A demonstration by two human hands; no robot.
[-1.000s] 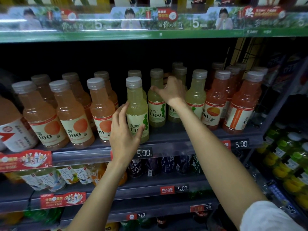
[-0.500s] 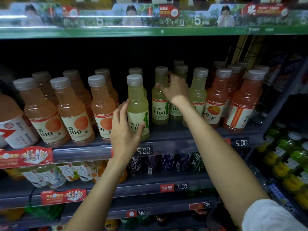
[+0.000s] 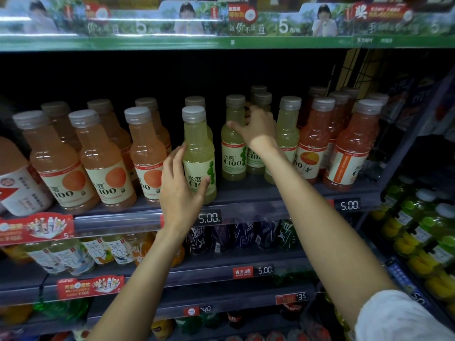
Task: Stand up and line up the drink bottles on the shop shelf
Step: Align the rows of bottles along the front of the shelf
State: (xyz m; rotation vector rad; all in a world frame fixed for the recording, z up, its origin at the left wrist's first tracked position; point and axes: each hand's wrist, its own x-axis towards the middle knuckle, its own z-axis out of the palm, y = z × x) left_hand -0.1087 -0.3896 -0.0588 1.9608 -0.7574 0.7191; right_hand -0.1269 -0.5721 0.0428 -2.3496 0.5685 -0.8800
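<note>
Right hand (image 3: 258,129) reached deeper, seemingly gripping rear green bottle (image 3: 256,156); left hand (image 3: 181,190) cups front green bottle (image 3: 199,156).

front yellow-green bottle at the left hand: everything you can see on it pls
The front yellow-green bottle is clear plastic holding pale cloudy drink, with a grey ribbed cap and a cream label with green dots. It stands upright at the front edge of the shelf, ahead of its row. The left hand holds its lower body, thumb across the label.
</note>
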